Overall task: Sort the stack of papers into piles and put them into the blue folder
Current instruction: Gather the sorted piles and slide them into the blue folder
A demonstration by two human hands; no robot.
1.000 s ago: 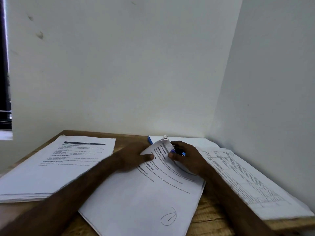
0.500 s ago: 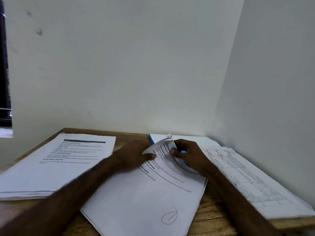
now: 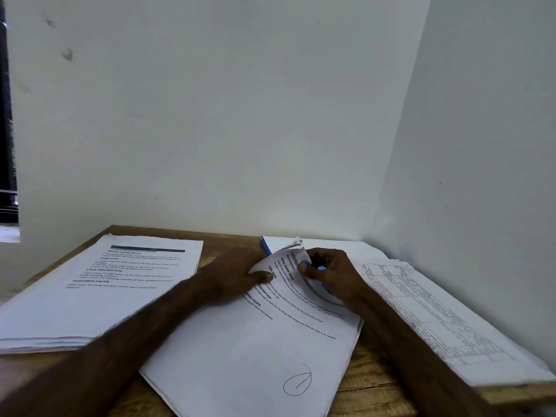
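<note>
Near the middle of the frame, on the wooden table [image 3: 371,385], the left hand [image 3: 237,273] and the right hand [image 3: 332,273] both pinch the curled-up top end of the stack of papers [image 3: 249,350], the blue folder [image 3: 266,245] peeks out from under it, and other paper piles lie at left [image 3: 99,299] and right [image 3: 439,314].

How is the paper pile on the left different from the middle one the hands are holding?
The left pile lies flat, untouched; the middle pile has its far corner curled up, pinched by the left hand and right hand. The middle pile lies slanted; the left pile sits straighter. The middle pile's top sheet bears a drawn pen loop; the left pile's shows none. Both are white printed sheets on the wooden table.
</note>
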